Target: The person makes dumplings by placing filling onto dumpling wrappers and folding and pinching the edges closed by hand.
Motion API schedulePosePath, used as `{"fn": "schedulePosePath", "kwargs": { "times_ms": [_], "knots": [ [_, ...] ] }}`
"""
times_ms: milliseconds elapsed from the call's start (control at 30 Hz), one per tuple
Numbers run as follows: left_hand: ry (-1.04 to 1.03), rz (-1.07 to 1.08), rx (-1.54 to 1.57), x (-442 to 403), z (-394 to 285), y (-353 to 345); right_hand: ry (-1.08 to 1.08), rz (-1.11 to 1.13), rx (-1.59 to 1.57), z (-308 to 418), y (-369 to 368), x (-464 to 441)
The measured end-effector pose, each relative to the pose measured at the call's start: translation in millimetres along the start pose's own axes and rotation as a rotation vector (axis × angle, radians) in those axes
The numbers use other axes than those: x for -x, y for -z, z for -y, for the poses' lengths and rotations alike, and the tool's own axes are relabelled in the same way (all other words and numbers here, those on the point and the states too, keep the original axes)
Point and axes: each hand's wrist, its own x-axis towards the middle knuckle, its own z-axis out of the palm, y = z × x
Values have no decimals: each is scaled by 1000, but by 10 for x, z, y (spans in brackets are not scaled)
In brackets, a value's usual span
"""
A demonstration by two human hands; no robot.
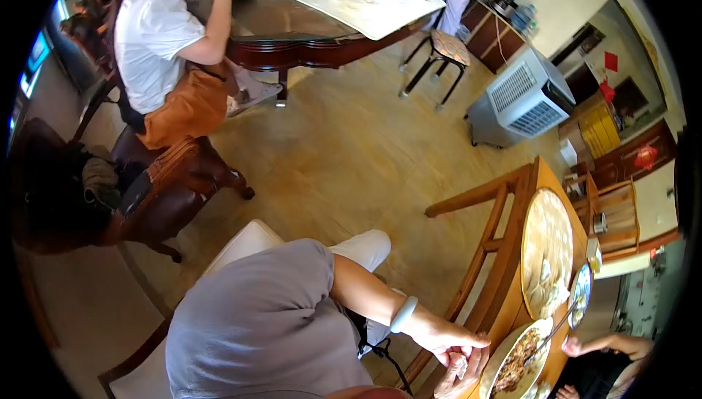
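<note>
My left hand (442, 337), with a pale bangle on the wrist, has its fingers pressed together around a small whitish dumpling (458, 364). My right hand (468, 378) meets it from below, fingers curled on the same dumpling, which they mostly hide. Right beside both hands stands a large bowl (488, 378) of brown minced filling (518, 361). A long-handled utensil (553, 331) leans in the filling. Beyond the bowl, on the wooden table (504, 282), lies a round floury tray (547, 234) with a few pale dumplings (545, 270) at its near end.
A blue-rimmed plate (581, 293) stands past the tray. Across the table, a person in black (621, 366) has a hand near the bowl. Elsewhere are a seated person in white (157, 33), a leather chair (175, 179), an air cooler (523, 95) and a stool (447, 48).
</note>
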Motion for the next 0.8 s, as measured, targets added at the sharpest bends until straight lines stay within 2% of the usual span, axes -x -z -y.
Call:
{"fn": "schedulePosePath", "kwargs": {
  "times_ms": [133,233,333,433,533,567,600,633,667,700,767,800],
  "knots": [
    [-55,-1,-67,-36,61,137,-33,-10,-52,45,-102,-75],
    [-165,-186,-132,33,18,0,-140,-93,-153,-127,-253,16],
    [-322,-176,-370,95,-19,-51,-271,-217,-331,-343,-493,121],
    [-572,-265,-951,81,59,-18,-366,-334,-608,-568,-641,249],
    [-556,-290,-1163,295,-106,-128,-370,-383,-815,-421,-661,259],
    [-520,-262,-1253,294,-164,-117,-408,-439,-1255,-555,-718,330],
    [-598,-339,-1348,303,-135,-124,-643,-441,-1358,-489,-647,292],
    [-646,-315,-1382,274,-124,-49,-526,-452,-1254,-388,-621,241],
    [-674,-290,-1395,242,-82,3,-472,-437,-1318,-330,-587,274],
    [-701,-282,-1409,192,-50,30,-449,-445,-1276,-206,-522,233],
    [-574,-275,-1433,239,-125,-118,-426,-342,-1333,-50,-380,208],
    [-645,-218,-1477,240,-161,-124,-434,-324,-1309,-10,-345,212]
  ]
}}
